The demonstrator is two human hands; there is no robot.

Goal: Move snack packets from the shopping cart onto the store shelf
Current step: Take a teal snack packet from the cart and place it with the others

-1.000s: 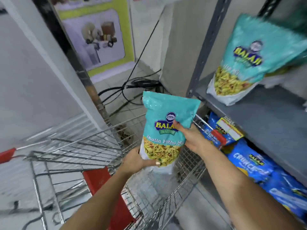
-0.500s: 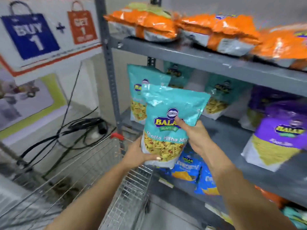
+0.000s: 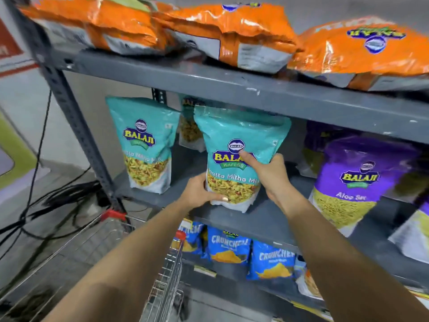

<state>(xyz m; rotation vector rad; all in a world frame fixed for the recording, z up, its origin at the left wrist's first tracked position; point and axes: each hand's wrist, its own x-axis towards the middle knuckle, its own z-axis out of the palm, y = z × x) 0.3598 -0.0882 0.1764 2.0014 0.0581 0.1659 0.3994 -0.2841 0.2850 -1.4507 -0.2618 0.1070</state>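
Observation:
A teal snack packet (image 3: 239, 135) stands upright at the front of the grey middle shelf (image 3: 267, 219), its bottom at the shelf surface. My left hand (image 3: 199, 191) grips its lower left corner. My right hand (image 3: 269, 170) holds its right edge, with the thumb pressed on the front logo. A matching teal packet (image 3: 144, 145) stands to its left, and another (image 3: 189, 129) sits behind. The wire shopping cart (image 3: 97, 256) is at the lower left, below my arms.
Orange packets (image 3: 243, 33) lie on the top shelf. Purple packets (image 3: 357, 180) stand to the right on the middle shelf, and blue packets (image 3: 269, 261) fill the shelf below. A grey upright post (image 3: 69, 105) is on the left, with black cables (image 3: 53, 198) on the floor.
I have carried the teal packet from over the cart up and forward onto the middle shelf. The view has swung from the cart toward the shelves.

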